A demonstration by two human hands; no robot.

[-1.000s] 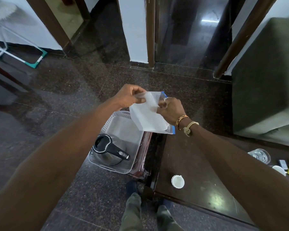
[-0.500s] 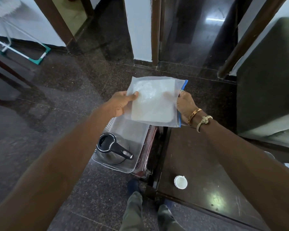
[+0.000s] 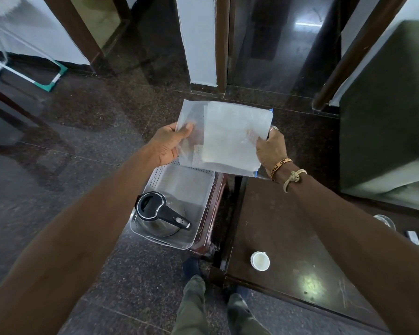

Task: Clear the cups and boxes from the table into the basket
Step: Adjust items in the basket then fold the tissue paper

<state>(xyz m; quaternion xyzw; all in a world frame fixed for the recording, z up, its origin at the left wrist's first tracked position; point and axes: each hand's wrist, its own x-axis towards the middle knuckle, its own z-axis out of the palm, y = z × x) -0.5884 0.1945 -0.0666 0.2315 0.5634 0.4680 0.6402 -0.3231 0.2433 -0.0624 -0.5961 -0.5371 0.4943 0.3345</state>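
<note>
Both grips pinch a clear zip bag [image 3: 228, 139] with a white sheet inside: my left hand [image 3: 168, 147] takes its 9 o'clock edge, my right hand [image 3: 270, 149] its 3 o'clock edge. Nearest me, at 5 o'clock, a white cup [image 3: 260, 261] waits on the dark desk [image 3: 288, 226]. Below the bag sits the clear basket [image 3: 205, 192], a kettle [image 3: 159, 215] in its near end. I'd lower the bag flat into the free far end, releasing both edges together so it doesn't snag the kettle handle.

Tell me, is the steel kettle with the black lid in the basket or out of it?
In. The steel kettle stands upright inside the clear perforated plastic basket, at its near end.
</note>
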